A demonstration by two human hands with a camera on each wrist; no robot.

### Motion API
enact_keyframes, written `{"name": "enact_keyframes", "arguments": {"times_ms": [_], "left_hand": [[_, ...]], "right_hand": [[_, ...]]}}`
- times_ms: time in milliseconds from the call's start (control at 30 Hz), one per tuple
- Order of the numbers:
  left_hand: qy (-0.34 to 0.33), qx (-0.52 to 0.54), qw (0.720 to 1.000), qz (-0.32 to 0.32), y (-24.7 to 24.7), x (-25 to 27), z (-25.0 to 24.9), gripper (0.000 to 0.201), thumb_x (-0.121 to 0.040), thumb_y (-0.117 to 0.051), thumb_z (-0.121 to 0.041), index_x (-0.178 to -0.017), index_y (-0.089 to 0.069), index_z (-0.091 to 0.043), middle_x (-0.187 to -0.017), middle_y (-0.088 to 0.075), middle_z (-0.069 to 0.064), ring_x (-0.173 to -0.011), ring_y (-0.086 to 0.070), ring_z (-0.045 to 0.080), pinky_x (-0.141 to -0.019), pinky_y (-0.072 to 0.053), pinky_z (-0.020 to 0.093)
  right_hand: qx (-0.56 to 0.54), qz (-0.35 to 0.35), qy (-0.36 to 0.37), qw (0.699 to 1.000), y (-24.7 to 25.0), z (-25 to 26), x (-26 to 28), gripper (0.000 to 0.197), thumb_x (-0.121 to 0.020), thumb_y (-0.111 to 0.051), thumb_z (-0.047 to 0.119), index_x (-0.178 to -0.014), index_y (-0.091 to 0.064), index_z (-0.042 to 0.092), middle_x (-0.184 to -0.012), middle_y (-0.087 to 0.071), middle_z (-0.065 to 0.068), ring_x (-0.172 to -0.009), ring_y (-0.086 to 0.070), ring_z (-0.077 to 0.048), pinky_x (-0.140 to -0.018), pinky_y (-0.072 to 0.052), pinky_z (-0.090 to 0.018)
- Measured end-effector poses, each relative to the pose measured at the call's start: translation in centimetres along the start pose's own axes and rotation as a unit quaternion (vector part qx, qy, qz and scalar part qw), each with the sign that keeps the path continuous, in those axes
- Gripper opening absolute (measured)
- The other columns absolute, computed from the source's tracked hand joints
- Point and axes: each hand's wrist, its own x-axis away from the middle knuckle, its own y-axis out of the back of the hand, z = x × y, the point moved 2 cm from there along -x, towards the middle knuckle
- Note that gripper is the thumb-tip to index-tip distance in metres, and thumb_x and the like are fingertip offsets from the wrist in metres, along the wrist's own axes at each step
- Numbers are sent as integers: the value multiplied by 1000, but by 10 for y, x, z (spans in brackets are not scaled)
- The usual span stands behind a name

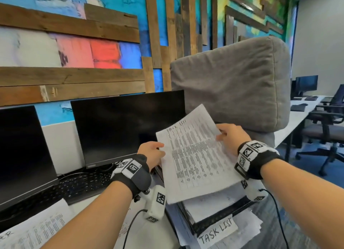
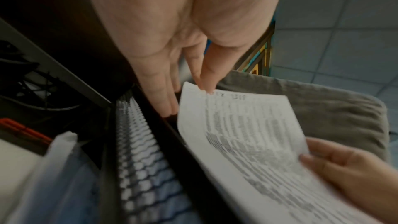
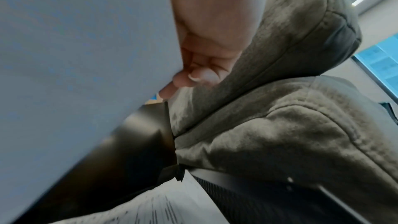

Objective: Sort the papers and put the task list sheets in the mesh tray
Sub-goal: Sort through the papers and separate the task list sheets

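Note:
A printed sheet headed "TASK LIST" (image 1: 195,155) hangs tilted above the black mesh tray (image 1: 219,221), which carries a hand-written "TASK LIST" label (image 1: 217,234) and holds other sheets. My left hand (image 1: 160,150) pinches the sheet's upper left corner between thumb and forefinger; the left wrist view shows those fingertips (image 2: 206,88) on the corner of the sheet (image 2: 247,142). My right hand (image 1: 221,135) grips the right edge, thumb on top. In the right wrist view its fingers (image 3: 189,77) curl under the sheet's blank underside (image 3: 75,57), above the tray (image 3: 247,197).
A big grey cushion (image 1: 232,81) stands right behind the tray. Two dark monitors (image 1: 121,125) and a keyboard (image 1: 81,185) fill the desk to the left. More printed papers (image 1: 37,228) lie at the lower left, and loose sheets (image 1: 249,228) stick out under the tray. Office chairs (image 1: 327,122) stand at the right.

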Motion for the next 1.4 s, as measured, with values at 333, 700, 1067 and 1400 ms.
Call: {"name": "enact_keyframes", "arguments": {"times_ms": [333, 700, 1067, 1400], "left_hand": [[-51, -388, 908, 147, -13, 22, 12, 33, -93, -51, -44, -120, -63, -28, -142, -43, -1, -135, -36, 20, -113, -26, 35], [-102, -369, 915, 129, -10, 27, 18, 37, -97, -45, -40, -118, -65, -17, -142, -42, 3, -135, -33, 18, -108, -27, 28], [-60, -372, 913, 154, -12, 11, 31, 33, -97, -40, -46, -100, -61, -21, -111, -52, -2, -111, -52, 19, -97, -39, 29], [-38, -360, 930, 63, 47, 31, 20, 31, -95, -47, -8, -124, -57, -13, -110, -59, 3, -96, -58, 18, -79, -46, 21]], "right_hand": [[107, 123, -17, 986, -17, -6, 9, 76, -83, -69, 36, -145, -27, 41, -137, -50, 3, -120, -53, -21, -98, -47, -43], [205, 231, 25, 951, -45, -13, 28, 42, -82, -73, 27, -120, -61, 37, -144, -42, 9, -133, -40, -19, -118, -18, -45], [323, 303, 96, 891, -61, 8, 18, 52, -88, -64, 35, -135, -46, 48, -160, -9, 7, -148, 2, -25, -117, 6, -54], [130, 253, 127, 950, -59, 82, 20, 27, -87, -66, 31, -114, -68, 31, -120, -63, 11, -99, -57, -8, -99, -41, -24]]}}
